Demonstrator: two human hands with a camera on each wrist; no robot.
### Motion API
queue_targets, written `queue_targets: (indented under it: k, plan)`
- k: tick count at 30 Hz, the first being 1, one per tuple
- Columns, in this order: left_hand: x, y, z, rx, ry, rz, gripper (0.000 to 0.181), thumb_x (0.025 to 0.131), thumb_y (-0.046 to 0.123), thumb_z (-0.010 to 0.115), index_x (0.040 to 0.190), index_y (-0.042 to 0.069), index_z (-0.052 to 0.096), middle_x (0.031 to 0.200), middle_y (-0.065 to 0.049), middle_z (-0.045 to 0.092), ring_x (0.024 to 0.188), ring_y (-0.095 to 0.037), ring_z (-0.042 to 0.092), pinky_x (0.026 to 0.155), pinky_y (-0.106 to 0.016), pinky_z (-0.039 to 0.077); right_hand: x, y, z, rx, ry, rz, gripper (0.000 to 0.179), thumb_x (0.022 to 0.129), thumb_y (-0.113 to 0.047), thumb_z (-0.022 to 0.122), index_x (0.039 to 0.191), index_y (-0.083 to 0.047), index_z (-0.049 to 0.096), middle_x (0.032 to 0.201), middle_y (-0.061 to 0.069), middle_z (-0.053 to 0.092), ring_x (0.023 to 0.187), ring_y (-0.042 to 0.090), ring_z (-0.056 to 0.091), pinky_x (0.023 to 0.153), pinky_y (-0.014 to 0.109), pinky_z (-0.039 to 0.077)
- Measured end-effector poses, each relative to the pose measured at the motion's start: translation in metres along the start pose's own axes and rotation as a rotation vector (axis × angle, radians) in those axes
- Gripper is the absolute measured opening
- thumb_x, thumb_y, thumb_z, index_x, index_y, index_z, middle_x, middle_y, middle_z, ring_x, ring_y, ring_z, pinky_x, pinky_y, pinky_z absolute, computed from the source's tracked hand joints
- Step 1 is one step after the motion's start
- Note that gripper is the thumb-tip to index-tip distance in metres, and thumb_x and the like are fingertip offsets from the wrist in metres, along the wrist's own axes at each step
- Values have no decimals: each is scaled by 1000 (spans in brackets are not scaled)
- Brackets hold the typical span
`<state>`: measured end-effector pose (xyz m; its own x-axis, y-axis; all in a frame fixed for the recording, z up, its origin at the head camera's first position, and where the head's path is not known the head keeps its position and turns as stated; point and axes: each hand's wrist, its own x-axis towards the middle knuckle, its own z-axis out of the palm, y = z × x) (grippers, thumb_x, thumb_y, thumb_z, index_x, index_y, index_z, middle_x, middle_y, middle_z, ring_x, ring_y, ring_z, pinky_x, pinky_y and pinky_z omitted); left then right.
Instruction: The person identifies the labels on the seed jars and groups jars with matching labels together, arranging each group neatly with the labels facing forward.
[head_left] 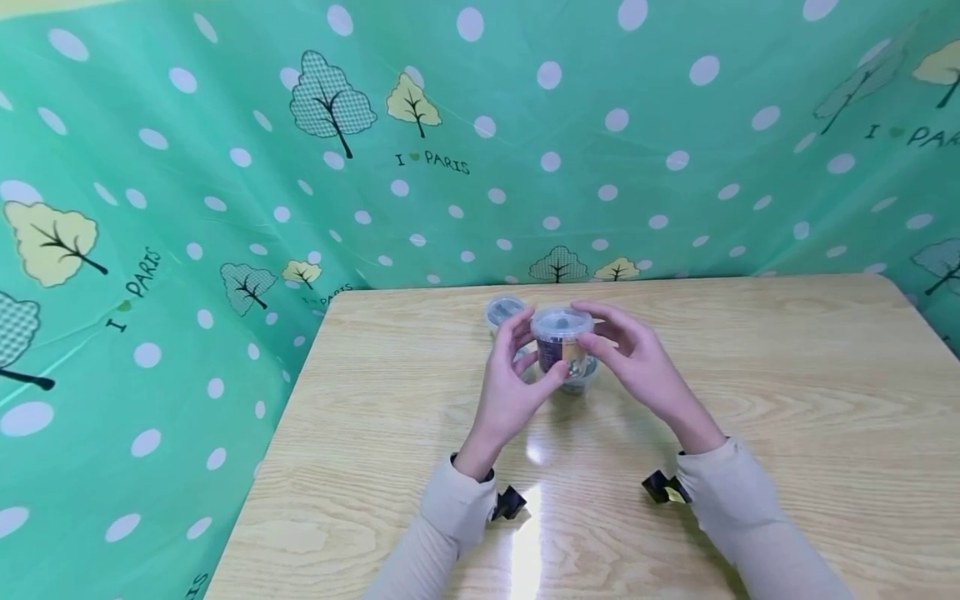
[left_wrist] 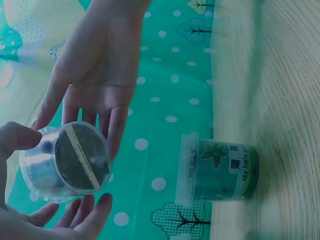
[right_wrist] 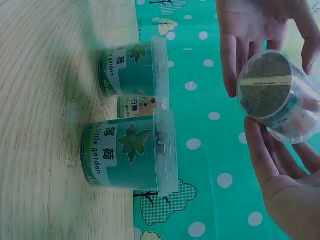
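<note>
A clear lidded plastic cup (head_left: 561,352) is raised off the table between both hands, with a purple and yellow label on its near side. From below, the cup (left_wrist: 82,160) shows a dark, soil-coloured base crossed by a pale strip. My left hand (head_left: 513,383) holds it from the left, thumb low on the front and fingers round the side. From the right, my right hand (head_left: 637,358) grips near the lid, thumb at the front and fingers behind. Under and behind it stand green-labelled lidded cups (right_wrist: 130,150), printed "little garden" with a leaf.
Another cup with an orange label (right_wrist: 135,106) stands between the green ones in the right wrist view. A lidded cup (head_left: 502,310) sits farther back on the wooden table (head_left: 360,417). Green dotted cloth (head_left: 480,208) hangs behind and at the left.
</note>
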<state>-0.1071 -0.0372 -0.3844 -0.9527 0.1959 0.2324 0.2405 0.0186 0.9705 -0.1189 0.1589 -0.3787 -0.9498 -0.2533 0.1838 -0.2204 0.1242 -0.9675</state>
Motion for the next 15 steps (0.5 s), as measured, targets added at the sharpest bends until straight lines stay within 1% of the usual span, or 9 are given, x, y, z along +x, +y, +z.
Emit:
queue_targets:
  k: [4,7,11,15]
  plan:
    - [0,1,0,22,26,6,74,82,12,80,145,9,40,139,-9,50,127,-22,52,105,-32,50,1,-1,2,12,29,-15,45,99,-16,61,141,-6,51,145,10,50,121,19,57,98,20,52]
    - [0,1,0,30,31,5,74,82,11,80,144,7,41,139,-10,50,127,-22,53,104,-31,51,1,-1,3,20,37,-12,44,98,-16,63,140,-6,52,144,11,50,120,17,58,98,20,52]
    - [1,0,-2,20,27,6,72,82,9,79,144,7,41,140,-11,50,126,-24,53,104,-33,51,1,-1,4,14,29,-1,44,99,-17,62,141,-8,52,145,9,50,122,17,57,99,20,51]
    - [0,0,-4,13,17,6,71,83,8,77,144,8,42,140,-11,50,126,-25,53,104,-34,51,0,-1,2,-5,1,15,45,102,-21,57,145,-11,49,147,6,49,127,19,54,101,19,49]
